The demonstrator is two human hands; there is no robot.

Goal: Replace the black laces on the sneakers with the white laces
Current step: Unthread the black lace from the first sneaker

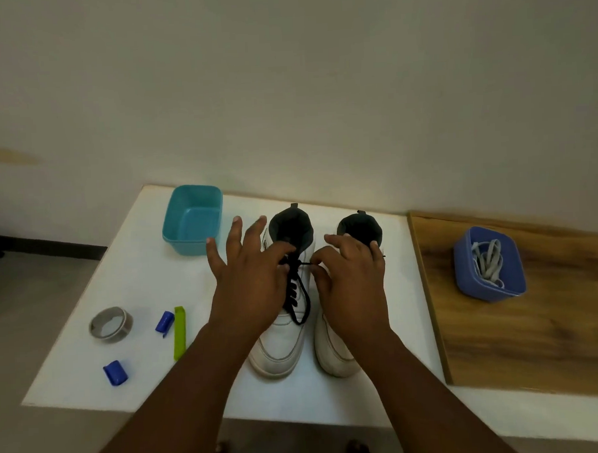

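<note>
Standing side by side mid-table: white sneakers point(278, 343), dark collars, no legible branding | black laces point(299, 294) threaded on left shoe | left hand point(248, 283) pinches lace, other fingers spread | right hand point(351, 275) pinches lace end, fingers curled | white laces point(487, 262) in blue tub point(492, 288), right, on wooden board point(535, 336).

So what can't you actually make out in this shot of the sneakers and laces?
Head view only:
- Right white sneaker: its lacing is hidden under the right hand.
- Black lace on the left white sneaker: its top knot is covered by the left hand.
- White laces in the blue tub: count unreadable, blurred.
</note>
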